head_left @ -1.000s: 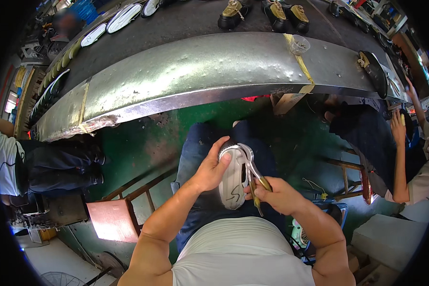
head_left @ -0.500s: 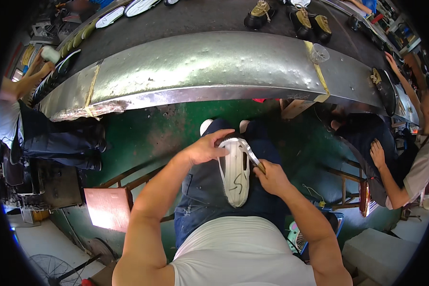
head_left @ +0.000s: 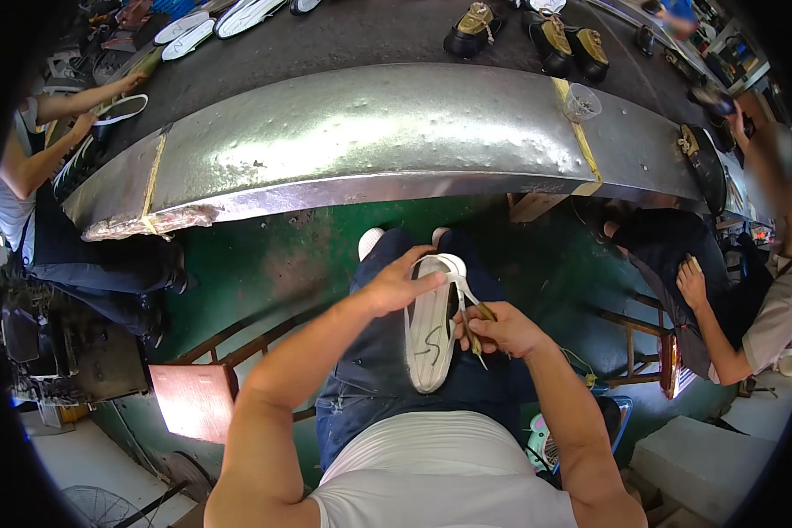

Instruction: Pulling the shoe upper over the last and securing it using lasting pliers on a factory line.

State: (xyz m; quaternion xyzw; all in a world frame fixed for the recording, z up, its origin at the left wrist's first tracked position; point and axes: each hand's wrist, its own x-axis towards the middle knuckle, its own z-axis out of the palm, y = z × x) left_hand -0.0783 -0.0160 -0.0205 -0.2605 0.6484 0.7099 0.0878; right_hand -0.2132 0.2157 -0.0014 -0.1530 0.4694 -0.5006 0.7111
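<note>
On my lap lies a white shoe upper on its last point(head_left: 429, 339), sole side up, with a dark squiggle drawn on its pale bottom. My left hand point(head_left: 402, 283) grips its far end from the left, the thumb lying over the bottom. In my right hand point(head_left: 504, 331) I hold lasting pincers point(head_left: 469, 327), their yellowish handles spread apart. The jaws reach the far right edge of the shoe beside white upper material; whether they pinch it I cannot make out.
A metal-edged workbench point(head_left: 361, 132) stands ahead, bearing dark shoes point(head_left: 473, 31), white shoe bottoms point(head_left: 248, 13) and a clear cup point(head_left: 583, 102). Co-workers work at left point(head_left: 40, 167) and right point(head_left: 766, 308). A wooden stool point(head_left: 194, 400) stands at left, a pale block point(head_left: 700, 466) at lower right.
The pincers' handles have spread apart and my right hand has turned with them. My left hand has shifted slightly on the shoe. At left, the co-worker's hands have moved over a white shoe.
</note>
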